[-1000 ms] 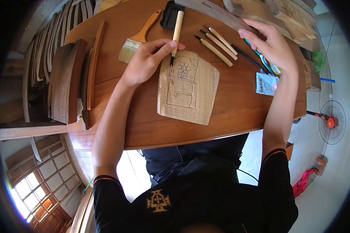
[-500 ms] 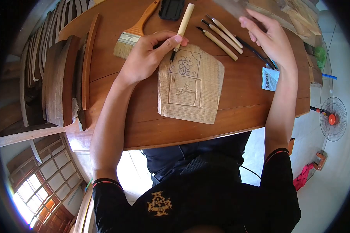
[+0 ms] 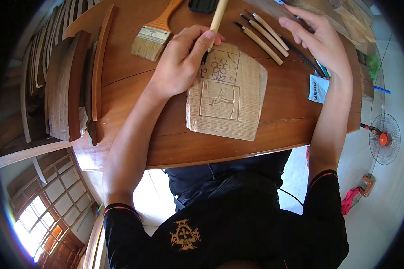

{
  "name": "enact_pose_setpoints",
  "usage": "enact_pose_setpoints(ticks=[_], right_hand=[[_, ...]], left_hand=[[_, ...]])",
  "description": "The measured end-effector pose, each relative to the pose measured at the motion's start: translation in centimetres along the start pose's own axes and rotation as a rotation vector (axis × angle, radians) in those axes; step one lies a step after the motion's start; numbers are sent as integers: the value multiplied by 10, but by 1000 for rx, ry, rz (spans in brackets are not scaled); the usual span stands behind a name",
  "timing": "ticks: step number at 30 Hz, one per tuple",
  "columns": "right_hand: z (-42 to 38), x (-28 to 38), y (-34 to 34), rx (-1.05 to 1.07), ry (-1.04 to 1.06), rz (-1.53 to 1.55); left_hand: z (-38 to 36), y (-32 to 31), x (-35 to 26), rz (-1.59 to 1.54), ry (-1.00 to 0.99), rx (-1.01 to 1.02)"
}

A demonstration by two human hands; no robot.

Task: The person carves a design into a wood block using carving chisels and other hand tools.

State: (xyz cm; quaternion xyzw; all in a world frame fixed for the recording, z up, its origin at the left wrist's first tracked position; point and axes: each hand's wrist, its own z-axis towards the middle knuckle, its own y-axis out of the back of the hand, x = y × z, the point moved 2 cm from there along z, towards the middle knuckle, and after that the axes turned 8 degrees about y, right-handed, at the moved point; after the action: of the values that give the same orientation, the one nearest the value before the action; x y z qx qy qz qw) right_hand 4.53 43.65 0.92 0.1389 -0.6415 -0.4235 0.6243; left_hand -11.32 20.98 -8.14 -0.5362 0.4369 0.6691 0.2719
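My left hand is closed around the light wooden handle of a carving chisel, held tilted. The chisel's dark blade meets the upper left part of a wooden board, beside a drawn flower. Below the flower, a rectangle with a figure is carved into the board. My right hand is raised at the upper right with fingers curled; a blurred greyish shape lies by its fingertips, and what it grips I cannot make out. Several carving chisels lie between the hands.
A wide paintbrush and a black tray lie beyond my left hand. A small packet marked BEAR is near my right forearm. Wooden planks stand along the left; more wood pieces are stacked at the upper right.
The whole view has shifted slightly, moving the board and tools rightward and upward. My left hand still holds the chisel against the board. The grey blur by my right hand has changed shape.
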Motion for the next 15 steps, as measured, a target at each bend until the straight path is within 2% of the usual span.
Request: enact_pose_setpoints(ticks=[2,5,8,12,15], right_hand=[[0,4,1,-23,-68,-71],[0,2,5,46,126,-91],[12,-7,6,14,7,-11],[19,1,8,100,97,-123],[18,4,12,155,-90,-139]], left_hand=[[-2,0,-2,22,15,-28],[-3,-2,0,15,-23,-91],[-2,-1,0,-2,-33,-124],[-2,-1,1,-13,-32,-132],[-2,0,-2,16,-28,-151]])
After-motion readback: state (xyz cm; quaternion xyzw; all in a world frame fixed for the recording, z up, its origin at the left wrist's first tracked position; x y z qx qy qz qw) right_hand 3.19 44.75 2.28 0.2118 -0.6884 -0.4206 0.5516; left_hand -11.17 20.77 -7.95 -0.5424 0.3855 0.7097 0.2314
